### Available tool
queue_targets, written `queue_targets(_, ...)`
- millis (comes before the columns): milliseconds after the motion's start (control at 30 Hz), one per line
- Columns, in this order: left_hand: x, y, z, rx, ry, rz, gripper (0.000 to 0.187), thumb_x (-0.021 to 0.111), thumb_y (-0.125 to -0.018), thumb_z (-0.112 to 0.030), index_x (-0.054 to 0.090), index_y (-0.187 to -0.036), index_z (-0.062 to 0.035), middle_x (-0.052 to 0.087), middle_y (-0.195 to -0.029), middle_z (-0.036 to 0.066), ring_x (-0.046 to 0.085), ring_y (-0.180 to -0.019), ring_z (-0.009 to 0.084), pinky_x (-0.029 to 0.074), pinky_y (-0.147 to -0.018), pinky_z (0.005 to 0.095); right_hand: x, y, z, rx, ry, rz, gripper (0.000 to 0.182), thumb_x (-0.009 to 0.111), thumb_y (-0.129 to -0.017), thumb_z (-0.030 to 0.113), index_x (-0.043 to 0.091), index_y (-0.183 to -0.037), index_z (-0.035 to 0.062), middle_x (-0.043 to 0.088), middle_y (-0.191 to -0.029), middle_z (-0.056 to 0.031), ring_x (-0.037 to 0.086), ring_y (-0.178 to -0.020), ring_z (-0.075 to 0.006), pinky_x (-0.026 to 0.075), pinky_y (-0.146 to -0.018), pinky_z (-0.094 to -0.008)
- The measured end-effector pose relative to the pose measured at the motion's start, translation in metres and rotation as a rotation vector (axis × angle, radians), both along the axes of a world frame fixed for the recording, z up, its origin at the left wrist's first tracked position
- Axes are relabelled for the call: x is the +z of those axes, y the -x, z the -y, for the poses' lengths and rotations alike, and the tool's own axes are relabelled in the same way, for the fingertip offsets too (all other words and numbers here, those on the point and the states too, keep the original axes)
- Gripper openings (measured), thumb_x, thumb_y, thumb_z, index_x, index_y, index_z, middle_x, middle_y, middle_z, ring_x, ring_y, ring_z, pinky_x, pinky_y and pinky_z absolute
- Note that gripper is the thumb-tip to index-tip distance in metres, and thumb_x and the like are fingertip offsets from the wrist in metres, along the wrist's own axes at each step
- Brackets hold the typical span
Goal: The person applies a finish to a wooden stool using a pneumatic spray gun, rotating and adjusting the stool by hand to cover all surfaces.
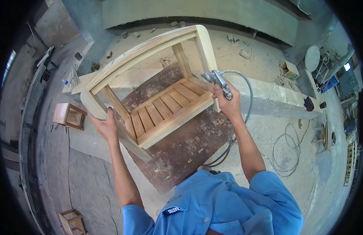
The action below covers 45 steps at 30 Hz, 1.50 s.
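A pale wooden chair frame [173,138] with a slatted panel stands tilted on a brown, paint-stained work surface [189,156]. My left hand [106,127] grips its left side member, the thumb lying over the wood. In my right hand [230,103] is a metal spray gun [221,83], beside the chair's right upright. A grey hose [250,94] loops from the gun down past my right forearm. My right fingers wrap round the gun's handle and are partly hidden.
Behind the chair runs a low concrete ledge [267,94], with debris and small cans beyond it. A small slatted wooden stool [66,115] stands at left, another wooden frame [72,221] at lower left. Coiled hose [286,152] lies on the floor at right. A cardboard box [290,70] sits at back right.
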<state>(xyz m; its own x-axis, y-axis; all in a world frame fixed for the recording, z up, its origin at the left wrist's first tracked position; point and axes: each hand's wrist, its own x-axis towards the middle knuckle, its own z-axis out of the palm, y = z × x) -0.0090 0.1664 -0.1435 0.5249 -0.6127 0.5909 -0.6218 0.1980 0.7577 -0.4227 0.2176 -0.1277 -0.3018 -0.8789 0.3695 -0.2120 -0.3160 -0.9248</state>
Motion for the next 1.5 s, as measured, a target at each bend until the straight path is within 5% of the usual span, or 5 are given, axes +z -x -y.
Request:
queue_targets(233, -0.009, -0.005, 0.004, -0.067, -0.024, -0.050, 0.056, 0.075, -0.081, -0.021, 0.051, -0.125, 0.0040, 0.063, -0.112, 0.018, 0.061, -0.101, 0.0261, 0.047, -0.092, 0.0363, 0.061, 0.055, -0.064, -0.072, 0.137, -0.276, 0.046, 0.075, -0.091, 0.022, 0.063, -0.127, -0.0037, 0.074, -0.107, -0.0193, 0.070, -0.095, -0.0165, 0.054, -0.083, -0.0297)
queue_targets(500, -0.020, -0.023, 0.012, -0.081, -0.019, 0.011, 0.058, 0.077, -0.081, -0.026, 0.052, -0.125, 0.0038, 0.063, -0.114, 0.019, 0.062, -0.103, 0.0272, 0.047, -0.093, 0.0378, 0.097, 0.078, -0.077, -0.069, 0.400, -0.328, 0.047, 0.077, -0.088, 0.021, 0.065, -0.125, -0.0041, 0.075, -0.091, -0.0170, 0.071, -0.079, -0.0147, 0.055, -0.070, -0.0295)
queue_targets(833, -0.026, -0.041, 0.034, -0.060, -0.073, 0.036, 0.060, 0.079, -0.079, -0.028, 0.054, -0.123, 0.0033, 0.064, -0.116, 0.020, 0.063, -0.106, 0.0289, 0.046, -0.096, 0.0383, 0.030, 0.101, -0.141, -0.031, 0.085, -0.442, 0.047, 0.079, -0.086, 0.024, 0.066, -0.125, 0.0012, 0.073, -0.085, -0.0172, 0.067, -0.068, -0.0142, 0.053, -0.065, -0.0296)
queue_targets(1267, -0.030, -0.045, 0.035, -0.115, -0.027, 0.061, 0.058, 0.078, -0.081, -0.029, 0.054, -0.123, 0.0042, 0.065, -0.113, 0.018, 0.062, -0.103, 0.0262, 0.047, -0.093, 0.0363, -0.026, 0.119, -0.200, 0.009, -0.454, -0.452, 0.051, 0.077, -0.088, 0.028, 0.064, -0.131, 0.0039, 0.073, -0.107, -0.0224, 0.073, -0.101, -0.0291, 0.055, -0.084, -0.0345)
queue_targets(1500, -0.030, -0.031, 0.017, -0.068, 0.003, 0.045, 0.058, 0.077, -0.081, -0.028, 0.054, -0.124, 0.0031, 0.064, -0.114, 0.020, 0.062, -0.105, 0.0288, 0.047, -0.095, 0.0382, 0.057, 0.108, -0.131, -0.010, 0.050, -0.454, 0.052, 0.078, -0.087, 0.028, 0.064, -0.130, 0.0013, 0.075, -0.099, -0.0186, 0.071, -0.085, -0.0192, 0.054, -0.077, -0.0319)
